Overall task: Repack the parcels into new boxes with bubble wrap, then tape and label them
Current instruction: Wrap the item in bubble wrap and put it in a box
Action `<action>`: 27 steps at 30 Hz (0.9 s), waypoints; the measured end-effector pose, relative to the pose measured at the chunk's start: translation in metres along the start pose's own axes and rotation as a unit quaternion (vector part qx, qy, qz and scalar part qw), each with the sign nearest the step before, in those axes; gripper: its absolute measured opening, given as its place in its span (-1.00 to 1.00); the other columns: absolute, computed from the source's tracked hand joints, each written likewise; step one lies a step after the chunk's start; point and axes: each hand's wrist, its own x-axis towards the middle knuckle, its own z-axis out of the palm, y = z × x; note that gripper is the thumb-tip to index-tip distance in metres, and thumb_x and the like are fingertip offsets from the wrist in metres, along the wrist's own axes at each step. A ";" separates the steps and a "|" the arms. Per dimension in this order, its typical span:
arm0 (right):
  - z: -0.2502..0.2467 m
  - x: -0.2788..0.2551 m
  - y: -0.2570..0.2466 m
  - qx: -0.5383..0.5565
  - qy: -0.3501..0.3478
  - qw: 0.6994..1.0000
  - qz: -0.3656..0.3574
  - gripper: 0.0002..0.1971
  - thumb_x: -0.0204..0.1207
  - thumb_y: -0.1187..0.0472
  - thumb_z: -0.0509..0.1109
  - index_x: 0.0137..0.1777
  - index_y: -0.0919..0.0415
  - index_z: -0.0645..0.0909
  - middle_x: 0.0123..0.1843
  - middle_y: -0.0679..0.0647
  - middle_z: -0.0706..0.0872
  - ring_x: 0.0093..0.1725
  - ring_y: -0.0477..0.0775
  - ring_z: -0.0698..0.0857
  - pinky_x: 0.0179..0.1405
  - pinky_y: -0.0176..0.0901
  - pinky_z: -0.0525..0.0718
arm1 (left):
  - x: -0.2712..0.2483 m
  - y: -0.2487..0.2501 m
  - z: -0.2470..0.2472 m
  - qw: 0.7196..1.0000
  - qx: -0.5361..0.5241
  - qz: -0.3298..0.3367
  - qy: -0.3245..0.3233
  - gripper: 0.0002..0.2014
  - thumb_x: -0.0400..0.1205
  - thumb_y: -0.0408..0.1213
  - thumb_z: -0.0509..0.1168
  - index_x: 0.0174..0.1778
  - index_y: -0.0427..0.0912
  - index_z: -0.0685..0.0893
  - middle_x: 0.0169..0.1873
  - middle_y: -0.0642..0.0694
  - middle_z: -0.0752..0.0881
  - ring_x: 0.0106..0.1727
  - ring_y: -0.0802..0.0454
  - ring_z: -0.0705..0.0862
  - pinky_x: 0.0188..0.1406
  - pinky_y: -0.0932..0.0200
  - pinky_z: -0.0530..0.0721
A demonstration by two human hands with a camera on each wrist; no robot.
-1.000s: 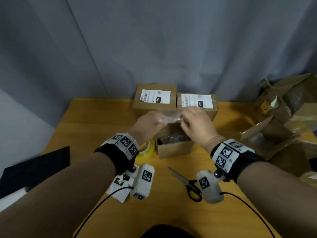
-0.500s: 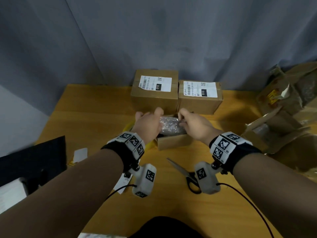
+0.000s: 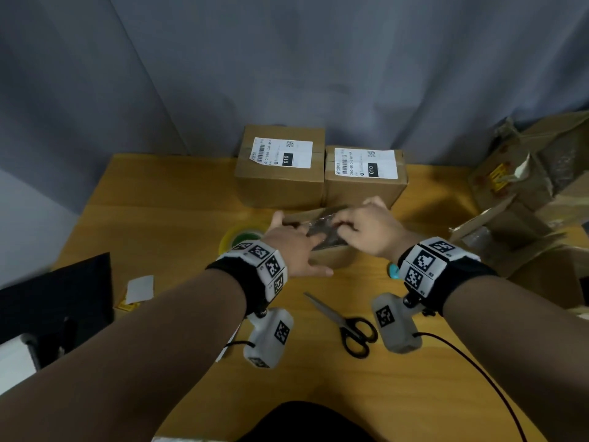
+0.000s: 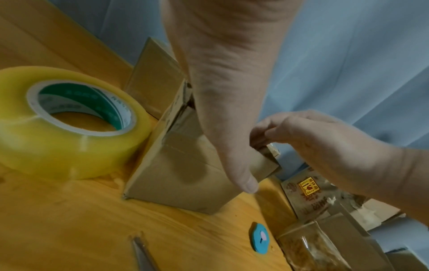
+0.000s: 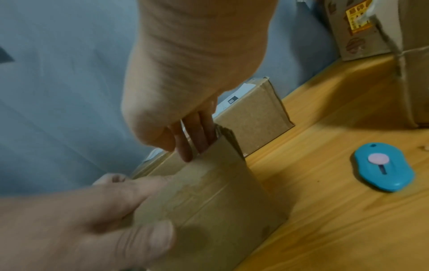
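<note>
A small open cardboard box stands mid-table with a bundle of bubble wrap in its mouth. My left hand grips the box's left end, thumb down its front wall and fingers over the top. My right hand is curled on the wrap, fingertips reaching down inside the box by its right flap. In the right wrist view the left hand clasps the box at its near corner. What the wrap covers is hidden.
Two sealed labelled boxes stand just behind. A yellow tape roll touches the box's left side. Scissors and a blue cutter lie in front. Torn old cartons pile at the right; a black object sits left.
Both hands brought the bubble wrap bundle down from above the box into its opening. My left hand let go of the wrap and took hold of the box's side.
</note>
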 end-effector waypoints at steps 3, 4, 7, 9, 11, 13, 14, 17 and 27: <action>0.009 0.000 0.002 -0.034 -0.094 0.995 -0.001 -0.62 0.68 0.02 0.04 0.41 -0.20 0.53 0.31 -0.02 0.70 0.36 -0.04 0.54 0.55 0.01 -0.11 | 0.010 0.001 -0.002 0.999 0.001 -0.021 -0.029 -0.18 0.47 0.53 -0.26 0.63 0.22 0.07 0.61 -0.06 0.27 0.52 -0.15 0.36 0.47 -0.41 -0.19; 0.014 0.000 0.003 -0.040 -0.115 0.993 0.002 -0.62 0.68 -0.03 0.02 0.43 -0.26 0.48 0.36 -0.04 0.66 0.44 -0.05 0.48 0.57 0.07 -0.21 | 0.012 0.001 -0.002 0.999 0.000 -0.031 -0.043 -0.19 0.48 0.53 -0.28 0.63 0.25 0.07 0.61 -0.04 0.28 0.55 -0.17 0.32 0.45 -0.48 -0.28; 0.026 0.000 0.002 -0.047 -0.163 0.985 0.035 -0.57 0.66 -0.17 0.01 0.50 -0.26 0.41 0.44 -0.04 0.60 0.58 -0.04 0.32 0.56 0.16 -0.35 | 0.015 0.000 -0.007 0.995 -0.006 -0.051 -0.090 -0.25 0.50 0.51 -0.30 0.62 0.33 -0.01 0.60 0.00 0.31 0.61 -0.24 0.20 0.31 -0.58 -0.53; 0.027 0.002 -0.001 -0.024 -0.183 0.981 0.056 -0.53 0.65 -0.22 0.05 0.54 -0.24 0.36 0.49 -0.04 0.54 0.61 0.02 0.26 0.57 0.20 -0.26 | 0.014 -0.001 -0.011 0.993 -0.009 -0.043 -0.107 -0.27 0.53 0.48 -0.26 0.63 0.31 -0.02 0.56 -0.01 0.38 0.61 -0.24 0.21 0.31 -0.57 -0.53; 0.023 0.004 -0.006 -0.008 -0.198 0.979 0.057 -0.53 0.66 -0.18 0.11 0.55 -0.19 0.33 0.52 -0.04 0.49 0.58 0.10 0.29 0.56 0.18 -0.03 | 0.009 -0.002 -0.012 0.996 -0.005 -0.019 -0.087 -0.32 0.60 0.40 -0.15 0.62 0.21 0.14 0.40 0.01 0.57 0.54 -0.17 0.37 0.34 -0.55 -0.52; 0.021 0.004 -0.012 -0.009 -0.203 0.978 0.053 -0.58 0.68 -0.13 0.13 0.49 -0.07 0.42 0.44 0.01 0.56 0.47 0.14 0.42 0.47 0.11 0.20 | 0.001 -0.005 -0.011 1.000 0.008 -0.006 -0.015 -0.44 0.63 0.28 -0.01 0.45 0.04 0.42 0.09 0.04 0.69 0.35 -0.11 0.56 0.42 -0.52 -0.44; 0.021 0.003 -0.015 -0.017 -0.200 0.978 0.054 -0.59 0.68 -0.12 0.13 0.44 0.00 0.45 0.38 0.04 0.59 0.42 0.14 0.47 0.44 0.11 0.26 | -0.004 -0.007 -0.009 0.999 0.020 -0.008 0.025 -0.47 0.63 0.27 0.03 0.36 0.00 0.49 0.02 0.04 0.69 0.27 -0.09 0.60 0.46 -0.49 -0.37; 0.030 -0.001 -0.019 -0.056 -0.182 0.980 0.062 -0.59 0.68 -0.13 0.11 0.36 0.10 0.49 0.32 0.08 0.61 0.38 0.14 0.49 0.38 0.13 0.25 | -0.014 -0.013 -0.001 0.995 0.038 -0.012 0.091 -0.46 0.63 0.28 0.00 0.27 -0.05 0.55 -0.09 0.03 0.71 0.15 -0.02 0.64 0.54 -0.37 -0.21; 0.022 -0.012 -0.014 -0.059 -0.074 0.994 0.055 -0.54 0.59 -0.23 0.17 0.37 -0.02 0.51 0.32 0.00 0.64 0.34 0.08 0.53 0.30 0.06 0.26 | -0.009 -0.015 0.004 1.000 -0.005 -0.011 0.023 -0.35 0.64 0.32 -0.19 0.33 0.02 0.60 0.17 0.00 0.68 0.43 -0.05 0.40 0.51 -0.35 -0.21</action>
